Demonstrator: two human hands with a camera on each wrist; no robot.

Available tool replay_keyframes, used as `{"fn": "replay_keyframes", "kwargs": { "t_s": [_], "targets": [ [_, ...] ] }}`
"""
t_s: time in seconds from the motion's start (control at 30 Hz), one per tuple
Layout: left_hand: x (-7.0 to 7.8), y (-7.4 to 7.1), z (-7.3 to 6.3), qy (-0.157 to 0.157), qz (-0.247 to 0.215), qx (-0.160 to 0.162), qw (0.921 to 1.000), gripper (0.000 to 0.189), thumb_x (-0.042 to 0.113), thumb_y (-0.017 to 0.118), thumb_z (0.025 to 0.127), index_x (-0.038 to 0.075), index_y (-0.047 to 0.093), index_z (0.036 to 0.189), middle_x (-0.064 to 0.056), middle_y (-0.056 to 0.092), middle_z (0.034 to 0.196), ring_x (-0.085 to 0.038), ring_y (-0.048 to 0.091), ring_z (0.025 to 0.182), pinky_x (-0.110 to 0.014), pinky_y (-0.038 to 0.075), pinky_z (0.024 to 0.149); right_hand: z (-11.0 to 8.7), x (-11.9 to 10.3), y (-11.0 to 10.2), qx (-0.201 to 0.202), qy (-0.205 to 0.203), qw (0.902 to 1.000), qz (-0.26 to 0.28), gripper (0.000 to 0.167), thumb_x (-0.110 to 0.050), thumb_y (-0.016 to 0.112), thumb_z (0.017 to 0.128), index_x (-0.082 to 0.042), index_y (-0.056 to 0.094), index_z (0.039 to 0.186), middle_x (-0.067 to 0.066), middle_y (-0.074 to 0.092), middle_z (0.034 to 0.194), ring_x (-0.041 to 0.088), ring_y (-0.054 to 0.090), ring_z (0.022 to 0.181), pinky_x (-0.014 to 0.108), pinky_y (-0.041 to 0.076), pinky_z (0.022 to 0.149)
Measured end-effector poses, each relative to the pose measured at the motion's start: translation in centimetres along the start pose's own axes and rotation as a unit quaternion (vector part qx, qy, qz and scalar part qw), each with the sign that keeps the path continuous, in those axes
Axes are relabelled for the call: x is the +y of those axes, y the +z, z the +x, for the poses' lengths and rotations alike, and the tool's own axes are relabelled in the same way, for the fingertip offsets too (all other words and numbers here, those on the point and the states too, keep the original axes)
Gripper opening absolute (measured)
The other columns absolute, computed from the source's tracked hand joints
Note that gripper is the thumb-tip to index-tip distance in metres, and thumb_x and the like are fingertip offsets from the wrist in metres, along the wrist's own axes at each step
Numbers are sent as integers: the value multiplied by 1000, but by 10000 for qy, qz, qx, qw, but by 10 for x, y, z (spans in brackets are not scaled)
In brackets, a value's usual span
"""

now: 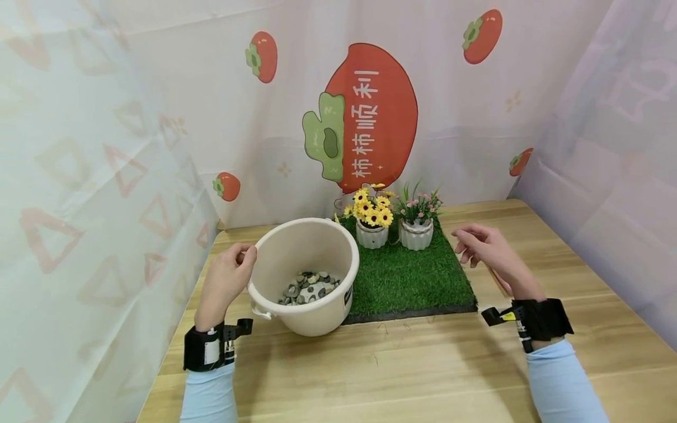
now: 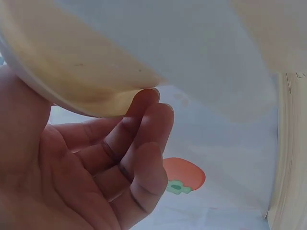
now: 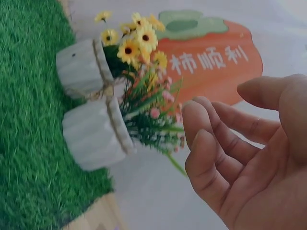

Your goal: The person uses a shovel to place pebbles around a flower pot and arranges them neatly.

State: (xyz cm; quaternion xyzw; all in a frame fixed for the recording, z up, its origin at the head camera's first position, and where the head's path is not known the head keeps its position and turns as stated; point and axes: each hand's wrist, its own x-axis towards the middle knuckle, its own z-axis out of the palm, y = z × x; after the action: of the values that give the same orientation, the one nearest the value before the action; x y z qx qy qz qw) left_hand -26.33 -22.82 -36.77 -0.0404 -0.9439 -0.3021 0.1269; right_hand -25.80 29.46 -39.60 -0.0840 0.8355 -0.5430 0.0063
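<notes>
A cream bucket [image 1: 312,317] with pebbles [image 1: 324,288] in its bottom is at the left of the table, its mouth facing me. At its left rim, my left hand [image 1: 226,282] holds on with the thumb side over the edge. In the left wrist view, the curled fingers [image 2: 153,120] reach against the bucket's outer side. My right hand [image 1: 489,249] hovers beyond the right edge of the green turf mat [image 1: 412,282], holding nothing. Its fingers are loosely bent and apart from the thumb in the right wrist view.
Two white pots stand on the back of the mat, one with yellow flowers [image 1: 372,214], the other with pink flowers [image 1: 418,207]. A thin pinkish object [image 1: 501,283] lies partly hidden under my right forearm. A printed curtain [image 1: 449,117] hangs behind the wooden table [image 1: 370,376].
</notes>
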Motion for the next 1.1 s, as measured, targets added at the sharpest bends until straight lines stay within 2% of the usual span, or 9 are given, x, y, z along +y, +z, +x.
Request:
{"fn": "replay_keyframes", "kwargs": {
  "t_s": [0.2, 0.33, 0.5, 0.6, 0.77, 0.93, 1.1],
  "targets": [
    [-2, 2, 0, 75, -26, 43, 10000, 47, 41, 39, 102, 7, 65, 122, -10, 69, 92, -25, 62, 82, -32, 45, 71, -1, 10, -13, 84, -23, 9998, 194, 32, -36, 49, 103, -11, 59, 120, -2, 66, 86, 16, 66, 71, 32, 54, 59],
    [-4, 3, 1, 174, -17, 39, 9998, 46, 40, 41, 103, 6, 65, 121, -10, 69, 91, -24, 62, 80, -32, 46, 70, -2, 18, -24, 131, 143, 9996, 186, 38, -34, 48, 103, -4, 54, 126, -1, 67, 86, 12, 65, 72, 30, 54, 59],
    [-5, 4, 2, 235, -25, 21, 9997, 46, 40, 41, 103, 5, 65, 122, -12, 70, 92, -25, 64, 82, -33, 47, 71, -4, 28, -38, 157, 292, 9981, -512, 51, -35, 44, 105, 5, 45, 136, 3, 67, 87, 13, 66, 72, 33, 56, 61],
    [-6, 4, 2, 244, -3, -5, 9997, 47, 40, 41, 103, 5, 64, 122, -12, 70, 93, -26, 64, 83, -33, 47, 72, -7, 33, -44, 113, 344, 9951, -925, 52, -34, 43, 105, 7, 43, 137, 7, 67, 89, 16, 67, 73, 35, 57, 62],
    [-5, 2, 5, 226, 23, -189, 9996, 46, 42, 45, 102, 6, 63, 123, -12, 70, 95, -25, 64, 83, -32, 47, 72, -11, 40, -51, 4, 488, 9901, -1320, 53, -35, 42, 105, 7, 42, 137, 20, 67, 96, 22, 68, 77, 36, 57, 62],
    [-4, -1, 5, 226, -1, -348, 9991, 43, 39, 49, 101, 5, 63, 123, -12, 70, 95, -22, 64, 81, -29, 48, 69, -11, 48, -62, 4, 636, 9820, -1778, 56, -37, 39, 106, 9, 40, 138, 34, 62, 110, 28, 68, 82, 35, 55, 61],
    [-4, -2, 5, 300, -66, -418, 9987, 39, 31, 49, 102, 3, 62, 125, -15, 71, 100, -26, 67, 85, -31, 50, 72, -14, 58, -73, 29, 703, 9722, -2233, 54, -34, 39, 106, 12, 40, 135, 34, 62, 106, 32, 68, 81, 34, 54, 60]
  ]
}}
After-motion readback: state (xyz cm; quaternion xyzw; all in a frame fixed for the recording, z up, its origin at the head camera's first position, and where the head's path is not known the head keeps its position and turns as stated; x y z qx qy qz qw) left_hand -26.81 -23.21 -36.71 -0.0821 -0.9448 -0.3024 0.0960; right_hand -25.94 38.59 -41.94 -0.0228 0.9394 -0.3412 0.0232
